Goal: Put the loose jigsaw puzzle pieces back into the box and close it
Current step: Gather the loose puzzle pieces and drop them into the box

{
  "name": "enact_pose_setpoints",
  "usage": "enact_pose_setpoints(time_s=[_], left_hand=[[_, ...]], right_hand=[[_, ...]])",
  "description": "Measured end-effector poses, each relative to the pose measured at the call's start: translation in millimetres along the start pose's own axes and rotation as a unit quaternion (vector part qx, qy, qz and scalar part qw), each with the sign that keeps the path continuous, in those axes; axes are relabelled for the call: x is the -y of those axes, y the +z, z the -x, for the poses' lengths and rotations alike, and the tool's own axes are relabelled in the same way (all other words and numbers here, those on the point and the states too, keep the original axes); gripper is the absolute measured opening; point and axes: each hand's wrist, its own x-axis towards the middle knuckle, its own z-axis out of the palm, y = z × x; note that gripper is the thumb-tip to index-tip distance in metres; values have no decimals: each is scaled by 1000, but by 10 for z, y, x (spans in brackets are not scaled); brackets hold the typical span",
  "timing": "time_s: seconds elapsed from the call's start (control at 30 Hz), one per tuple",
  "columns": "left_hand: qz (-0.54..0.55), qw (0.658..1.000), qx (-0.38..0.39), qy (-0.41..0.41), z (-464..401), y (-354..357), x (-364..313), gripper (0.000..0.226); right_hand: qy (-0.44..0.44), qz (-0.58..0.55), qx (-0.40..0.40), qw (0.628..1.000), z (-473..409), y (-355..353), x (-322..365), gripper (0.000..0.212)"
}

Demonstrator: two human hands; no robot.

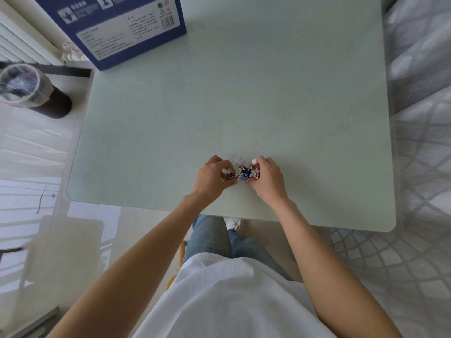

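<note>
A small heap of colourful jigsaw pieces point(244, 172) lies on the pale green table point(244, 93) near its front edge. My left hand point(214, 178) curls round pieces on the left side of the heap. My right hand point(268, 178) curls round pieces on the right side. One pale piece point(238, 161) lies just behind the heap. The blue puzzle box point(122, 25) stands at the far left corner of the table, its printed side facing me; whether it is open cannot be seen.
A bin with a clear liner point(26, 89) stands on the floor left of the table. A radiator point(17, 37) is at the far left. A patterned grey rug point(422, 167) lies to the right.
</note>
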Motion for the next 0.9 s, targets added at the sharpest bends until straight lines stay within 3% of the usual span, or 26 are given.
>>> enact_pose_setpoints(time_s=[0.27,0.67,0.9], left_hand=[[-122,992,15,-13,-63,59,-100,38],[-150,988,9,16,-19,87,-116,33],[-137,990,40,-12,-91,59,-119,34]], right_hand=[[-95,56,72,991,-74,-43,68,50],[-41,77,-3,996,-112,141,89,32],[-37,47,14,998,-165,85,99,34]])
